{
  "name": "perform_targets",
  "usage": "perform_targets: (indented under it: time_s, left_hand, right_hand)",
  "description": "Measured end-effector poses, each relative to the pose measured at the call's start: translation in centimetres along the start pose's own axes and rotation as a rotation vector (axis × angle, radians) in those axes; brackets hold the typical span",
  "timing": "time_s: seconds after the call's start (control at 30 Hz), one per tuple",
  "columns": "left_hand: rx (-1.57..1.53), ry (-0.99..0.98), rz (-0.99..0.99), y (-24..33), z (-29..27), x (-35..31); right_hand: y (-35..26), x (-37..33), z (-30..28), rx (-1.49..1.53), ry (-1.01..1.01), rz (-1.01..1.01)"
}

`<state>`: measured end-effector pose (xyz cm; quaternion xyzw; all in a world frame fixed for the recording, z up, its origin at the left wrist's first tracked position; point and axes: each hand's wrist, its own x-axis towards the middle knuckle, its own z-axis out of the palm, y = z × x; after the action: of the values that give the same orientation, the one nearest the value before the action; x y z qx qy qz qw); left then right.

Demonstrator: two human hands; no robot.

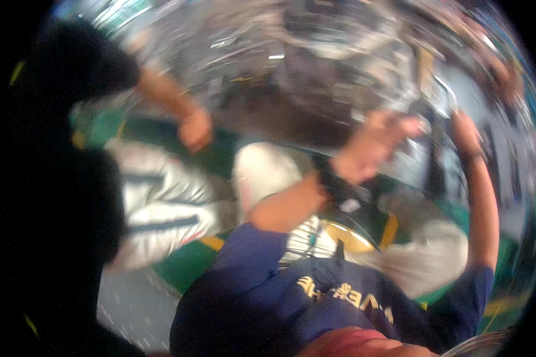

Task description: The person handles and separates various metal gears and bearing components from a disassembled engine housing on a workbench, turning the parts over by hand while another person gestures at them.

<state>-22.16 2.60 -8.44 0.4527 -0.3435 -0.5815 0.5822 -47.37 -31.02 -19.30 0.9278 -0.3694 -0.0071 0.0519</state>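
Motion smears the whole head view. My left hand (372,149), with a dark band on its wrist, reaches up and right with its fingers stretched out and apart. Its fingertips come close to a dark, unclear object (423,113). My right hand (466,131) is farther right, a band round its wrist. Its fingers look closed at the lower end of a curved, shiny metal piece (445,90); what exactly they grip is too blurred to make out. Just above the dark object stands a tan, upright strip (424,66).
At left sits a person in dark clothing, one hand (195,130) hanging near the green floor (178,268) with yellow stripes. Blurred grey and metallic clutter (333,53) fills the far side. A yellow rounded thing (348,237) lies by my lap, between light-trousered legs.
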Motion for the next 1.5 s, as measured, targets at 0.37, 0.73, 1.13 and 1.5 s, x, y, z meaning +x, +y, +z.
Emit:
perform_targets:
  time_s: [0.37,0.73,1.13,1.5]
  left_hand:
    - [-0.269,0.031,0.085,0.7,-0.6,-0.8]
    - [-0.209,0.094,0.030,0.0,-0.7,0.0]
    - [-0.244,0.081,0.012,-0.2,-0.8,0.1]
    - [-0.212,0.066,0.068,0.1,-1.2,-0.1]
  right_hand:
    - [0.4,2.9,-8.1,0.742,-0.022,0.264]
    - [4.1,-0.8,-10.1,1.423,-0.185,0.258]
    - [-0.6,0.5,-9.5,0.779,0.080,0.172]
    - [-3.8,-2.5,-7.7,0.386,0.159,-0.203]
